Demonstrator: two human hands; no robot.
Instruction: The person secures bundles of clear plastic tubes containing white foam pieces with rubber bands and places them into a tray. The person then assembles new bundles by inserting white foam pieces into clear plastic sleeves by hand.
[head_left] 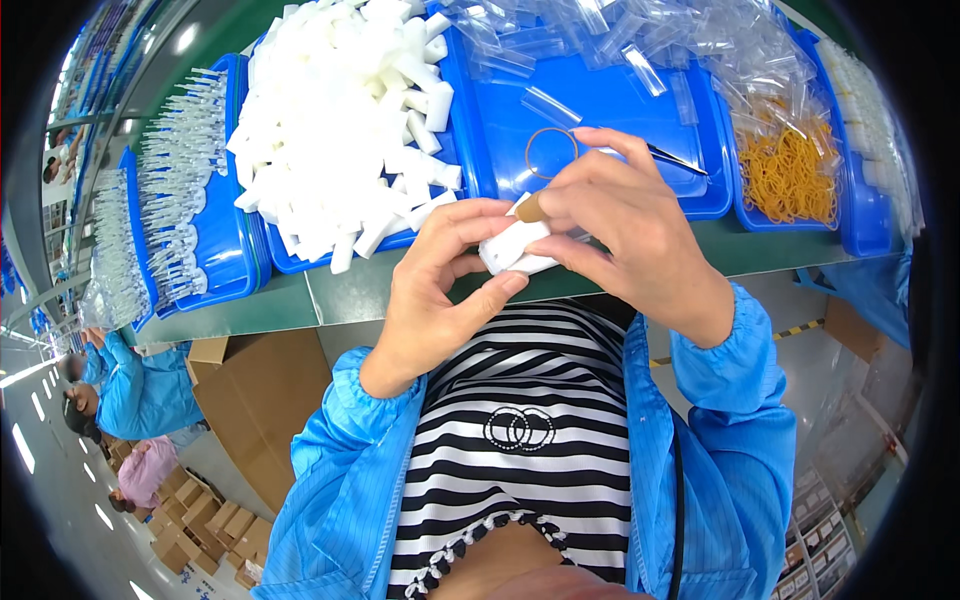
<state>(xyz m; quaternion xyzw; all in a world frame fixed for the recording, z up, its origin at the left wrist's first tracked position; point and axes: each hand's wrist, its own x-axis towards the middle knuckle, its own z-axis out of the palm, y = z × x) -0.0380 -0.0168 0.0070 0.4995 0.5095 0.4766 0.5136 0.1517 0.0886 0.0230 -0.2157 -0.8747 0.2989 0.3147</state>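
Over the table's front edge, my left hand [435, 275] pinches a small white block [512, 243] between thumb and fingers. My right hand [630, 230] closes on the same block from the other side. A tan cover [530, 208] shows at one fingertip, at the block's upper end. From the raised index finger of the right hand hangs a thin brownish rubber band [527, 150], a round loop. Behind that hand, a dark pointed tool [678, 159] reaches over the blue tray; its other end is hidden. Part of the block is covered by my fingers.
White foam-like pieces [330, 120] heap up in a blue tray on the left. Clear plastic sleeves [640, 70] fill the back of the middle tray [500, 110]. Yellow rubber bands [790, 170] lie at right. Small translucent parts [185, 190] stand far left; a cardboard box [265, 400] sits below.
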